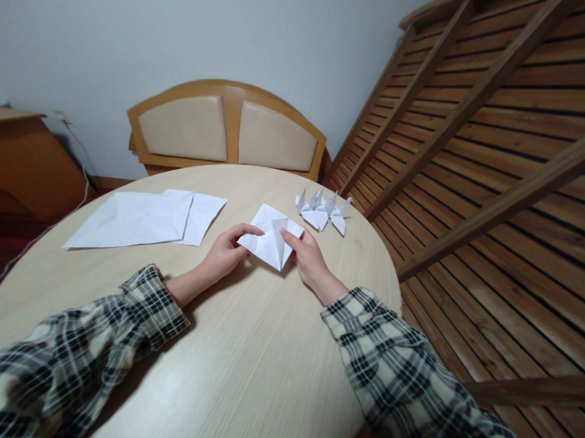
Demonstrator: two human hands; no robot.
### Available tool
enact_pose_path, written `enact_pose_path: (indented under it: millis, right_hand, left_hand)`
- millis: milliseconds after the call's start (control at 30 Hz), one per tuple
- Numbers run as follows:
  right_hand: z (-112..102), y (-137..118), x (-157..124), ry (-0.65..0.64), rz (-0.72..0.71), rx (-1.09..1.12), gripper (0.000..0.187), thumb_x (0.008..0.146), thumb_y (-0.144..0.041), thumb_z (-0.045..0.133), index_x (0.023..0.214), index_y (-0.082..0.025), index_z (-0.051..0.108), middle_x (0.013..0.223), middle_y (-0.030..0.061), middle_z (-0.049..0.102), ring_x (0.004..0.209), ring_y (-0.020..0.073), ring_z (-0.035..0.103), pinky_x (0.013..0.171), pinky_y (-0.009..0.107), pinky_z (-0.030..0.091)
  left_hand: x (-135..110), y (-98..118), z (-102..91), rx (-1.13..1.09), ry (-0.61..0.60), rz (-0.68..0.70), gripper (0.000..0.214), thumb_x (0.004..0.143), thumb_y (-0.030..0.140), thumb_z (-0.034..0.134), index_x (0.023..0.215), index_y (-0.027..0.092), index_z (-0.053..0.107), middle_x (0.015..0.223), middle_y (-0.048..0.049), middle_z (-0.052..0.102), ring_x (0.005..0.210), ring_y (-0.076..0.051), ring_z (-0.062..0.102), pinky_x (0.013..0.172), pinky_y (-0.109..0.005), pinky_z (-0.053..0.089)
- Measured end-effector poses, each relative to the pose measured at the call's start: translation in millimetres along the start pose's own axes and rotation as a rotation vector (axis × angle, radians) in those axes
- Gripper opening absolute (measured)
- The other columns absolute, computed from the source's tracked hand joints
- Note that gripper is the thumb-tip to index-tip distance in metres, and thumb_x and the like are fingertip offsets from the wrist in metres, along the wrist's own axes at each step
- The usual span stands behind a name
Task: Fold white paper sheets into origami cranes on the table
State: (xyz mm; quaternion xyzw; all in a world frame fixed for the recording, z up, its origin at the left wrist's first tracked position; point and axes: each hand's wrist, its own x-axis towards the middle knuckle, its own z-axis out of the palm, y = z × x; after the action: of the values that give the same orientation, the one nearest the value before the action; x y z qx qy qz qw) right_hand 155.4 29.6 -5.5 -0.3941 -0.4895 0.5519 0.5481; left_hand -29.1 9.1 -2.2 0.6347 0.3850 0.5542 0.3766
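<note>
Between my two hands is a partly folded square of white paper (268, 240), held just over the table with one corner pointing toward me. A raised flap stands along its middle. My left hand (227, 249) pinches the left corner, thumb below and fingers along the edge. On the right side, my right hand (310, 259) grips the paper with the thumb on top near the flap; its other fingers are mostly hidden underneath. Several folded white paper cranes (322, 211) stand in a row beyond my right hand.
White paper sheets (135, 217) lie overlapping on the left of the round wooden table (231, 359). A padded headboard (233, 127) stands behind it against the wall. A slatted wooden panel (495, 190) leans at the right. Another piece of wooden furniture (21, 159) is at far left.
</note>
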Motion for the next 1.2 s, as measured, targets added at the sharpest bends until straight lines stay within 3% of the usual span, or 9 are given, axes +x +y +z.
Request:
enact_pose_path:
  millis: [100,200,400,567,800,967,1200]
  right_hand:
    - [3.4,2.8,-2.3,-0.099,0.024,0.015,0.039,0.077,-0.045,0.071,0.106,-0.02,0.067,0.115,0.0097,0.072,0.103,0.0227,0.067,0.087,0.037,0.055]
    - [2.8,7.2,-2.4,-0.095,0.007,-0.04,0.036,0.079,-0.046,0.07,0.103,-0.018,0.07,0.112,0.01,0.073,0.101,0.0228,0.068,0.09,0.039,0.054]
    - [-3.6,13.3,1.5,0.021,-0.051,-0.296,0.039,0.082,-0.052,0.064,0.094,-0.016,0.071,0.096,0.0115,0.075,0.084,0.0234,0.069,0.076,0.039,0.055]
    - [-4.4,16.7,3.9,0.069,-0.113,-0.376,0.041,0.083,-0.056,0.06,0.087,-0.016,0.071,0.08,0.009,0.073,0.075,0.0224,0.068,0.07,0.037,0.054]
    - [8.5,12.9,34.0,0.027,-0.132,-0.337,0.035,0.084,-0.05,0.059,0.09,-0.016,0.068,0.091,0.0111,0.073,0.076,0.0205,0.067,0.072,0.035,0.053]
    - [23.2,18.6,48.2,-0.041,-0.103,-0.297,0.038,0.085,-0.053,0.058,0.091,-0.017,0.067,0.091,0.0107,0.073,0.077,0.0191,0.067,0.069,0.032,0.052]
    - [23.7,33.0,41.0,-0.068,-0.045,-0.21,0.039,0.087,-0.05,0.057,0.101,-0.015,0.067,0.101,0.0117,0.073,0.085,0.019,0.068,0.076,0.033,0.054]
  left_hand:
    - [0.1,0.9,0.2,0.004,0.022,0.011,0.039,0.061,0.001,0.053,0.089,0.02,0.072,0.094,-0.0046,0.069,0.085,-0.021,0.061,0.078,-0.036,0.049]
    - [-0.3,1.9,0.3,0.011,0.015,0.009,0.04,0.06,0.001,0.051,0.089,0.019,0.072,0.094,-0.0042,0.068,0.086,-0.02,0.061,0.078,-0.035,0.049]
    - [-3.2,4.7,1.2,0.03,-0.099,-0.017,0.045,0.06,0.001,0.05,0.098,0.017,0.07,0.096,-0.0046,0.069,0.079,-0.017,0.059,0.069,-0.03,0.046]
    - [-5.8,6.2,1.8,0.065,-0.18,-0.015,0.042,0.067,0.004,0.052,0.104,0.016,0.068,0.1,-0.0057,0.068,0.082,-0.016,0.059,0.071,-0.028,0.046]
    - [0.4,-5.9,-1.5,-0.004,-0.025,-0.09,0.03,0.078,0.018,0.056,0.108,0.018,0.062,0.105,-0.0055,0.061,0.075,-0.013,0.059,0.059,-0.023,0.05]
    - [6.9,-8.2,-10.0,-0.011,0.095,-0.085,0.026,0.079,0.017,0.057,0.105,0.019,0.059,0.101,-0.0043,0.061,0.072,-0.012,0.06,0.056,-0.021,0.049]
    - [8.5,-12.5,-20.3,0.03,-0.037,-0.008,0.035,0.074,0.012,0.053,0.108,0.019,0.061,0.097,-0.0034,0.061,0.08,-0.015,0.056,0.059,-0.023,0.05]
